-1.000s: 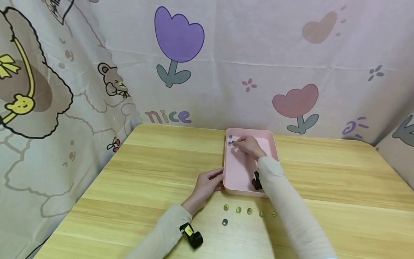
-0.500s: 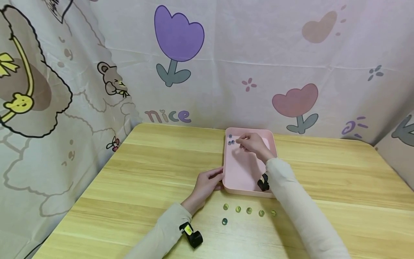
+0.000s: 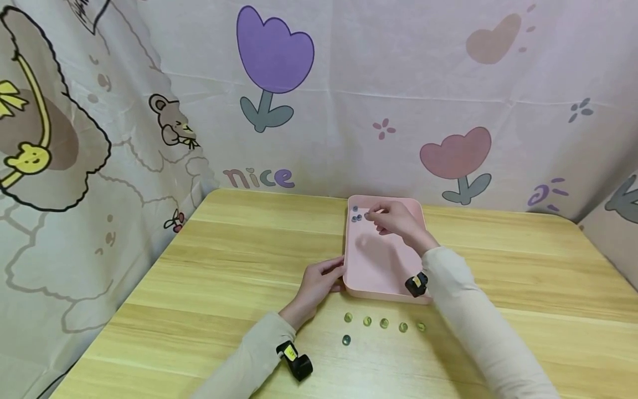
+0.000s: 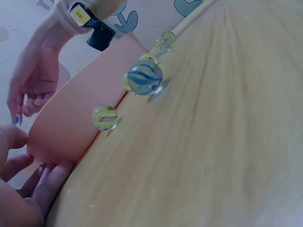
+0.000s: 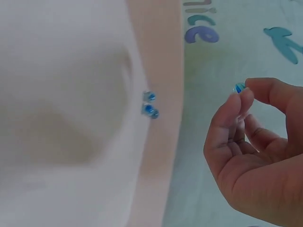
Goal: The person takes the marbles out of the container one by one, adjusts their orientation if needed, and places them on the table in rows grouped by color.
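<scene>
My right hand (image 3: 399,221) is above the far part of a pink tray (image 3: 374,266). Between thumb and fingertips it pinches a small blue marble (image 5: 240,88). Three blue marbles (image 5: 149,109) lie in the tray's far left corner. My left hand (image 3: 316,282) rests at the tray's left side, its fingers (image 4: 57,182) touching the outer wall. On the table in front of the tray, several yellow marbles (image 3: 384,323) form a row. One blue-striped marble (image 4: 145,78) lies nearer to me than that row.
The wooden table (image 3: 249,238) reaches back to a patterned cloth (image 3: 349,66), which also hangs at the left and right. A black wrist camera (image 3: 296,360) sits on the left sleeve, another black camera (image 3: 416,284) on the right one.
My right hand has drawn back to the right and slightly away from the three marbles in the tray, one marble still pinched. My left hand has stayed in place.
</scene>
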### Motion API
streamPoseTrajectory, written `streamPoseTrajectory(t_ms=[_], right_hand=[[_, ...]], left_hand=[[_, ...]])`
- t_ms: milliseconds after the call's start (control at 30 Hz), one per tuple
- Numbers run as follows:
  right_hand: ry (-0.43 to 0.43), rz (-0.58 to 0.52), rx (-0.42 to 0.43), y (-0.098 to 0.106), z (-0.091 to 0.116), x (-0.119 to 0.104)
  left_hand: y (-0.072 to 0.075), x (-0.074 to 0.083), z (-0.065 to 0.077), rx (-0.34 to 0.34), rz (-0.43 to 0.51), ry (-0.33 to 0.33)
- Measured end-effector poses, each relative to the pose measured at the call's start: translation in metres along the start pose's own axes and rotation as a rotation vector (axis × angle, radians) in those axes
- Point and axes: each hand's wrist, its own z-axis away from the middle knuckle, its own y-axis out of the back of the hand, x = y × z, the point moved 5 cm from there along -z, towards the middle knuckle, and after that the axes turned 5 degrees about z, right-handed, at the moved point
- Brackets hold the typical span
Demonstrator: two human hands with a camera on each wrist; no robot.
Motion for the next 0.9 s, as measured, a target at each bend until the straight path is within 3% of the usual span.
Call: streamPoseTrajectory(t_ms=[200,300,567,733,900], right_hand=[[0.011,0.027,0.026,0.003,0.008,-0.011],[0.027,0.038,0.047,0.005,0.013,-0.015],[0.147,0.067,0.136,0.010,0.034,-0.025],[0.164,0.023,0.086,0.006,0.044,-0.024],[0.187,-0.010,0.108,0.004,0.055,-0.020]], left_hand=[[0.004,-0.024,-0.016,-0.005,0.027,-0.001],[0.005,-0.029,-0.019,-0.004,0.028,-0.006],[0.006,-0.029,-0.018,-0.008,0.019,-0.008],[0.006,-0.027,-0.018,-0.004,0.013,-0.007],[0.005,-0.027,-0.017,0.000,0.017,-0.006]])
